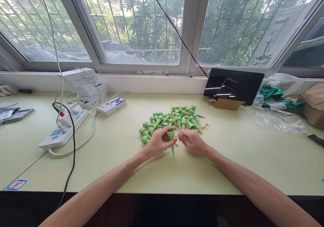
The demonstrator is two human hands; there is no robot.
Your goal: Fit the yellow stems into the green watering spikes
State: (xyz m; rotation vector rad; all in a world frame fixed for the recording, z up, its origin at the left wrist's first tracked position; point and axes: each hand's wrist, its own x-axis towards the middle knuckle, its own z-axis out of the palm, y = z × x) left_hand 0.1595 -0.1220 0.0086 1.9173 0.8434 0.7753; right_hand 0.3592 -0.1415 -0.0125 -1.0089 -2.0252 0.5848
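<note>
My left hand (159,141) is closed round a green plastic watering spike (172,150), its wide threaded end up and its point down. Close beside it, my right hand (192,142) pinches a small yellow plastic piece (176,136) against the side of the spike. Whether the piece sits in the spike or only touches it, I cannot tell. Just beyond both hands lies a heap of similar green spikes (159,121), pointing in many directions. Small yellow pieces (206,126) are scattered among them and at the heap's right edge.
A white power strip (64,129) with cables lies to the left, near stacked white boxes (86,85) and a single white box (112,106). At the back right a dark tablet (234,85) leans on a cardboard stand (225,104). Clear plastic wrap (280,119) and a black-handled tool (316,139) lie far right.
</note>
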